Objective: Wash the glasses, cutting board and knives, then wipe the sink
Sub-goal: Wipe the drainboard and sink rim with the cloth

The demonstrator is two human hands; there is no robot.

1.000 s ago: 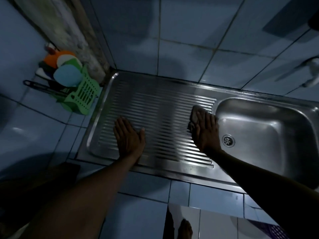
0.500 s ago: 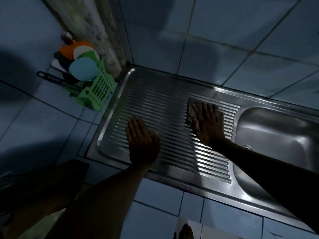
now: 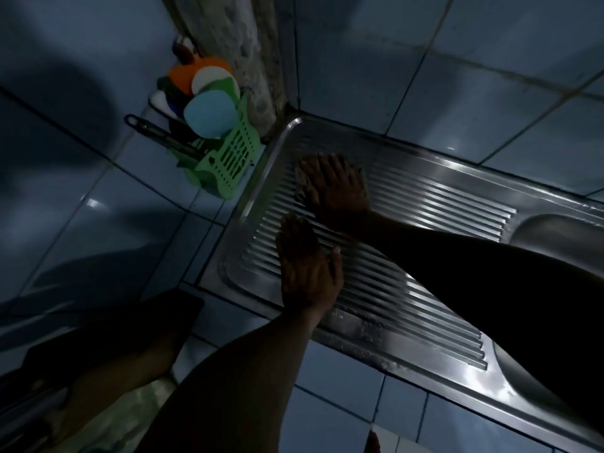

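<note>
Right grip (image 3: pixel 336 188), fingers flat, presses a cloth (image 3: pixel 302 183) that has slid from beside the basin to the sink's (image 3: pixel 434 197) far-left drainboard corner — wiping looks nearly finished; left grip (image 3: pixel 307 269) rests released, flat, near the front edge.

No text, label, brand, number or sign can be read anywhere in the dim, blue-lit view.
</note>
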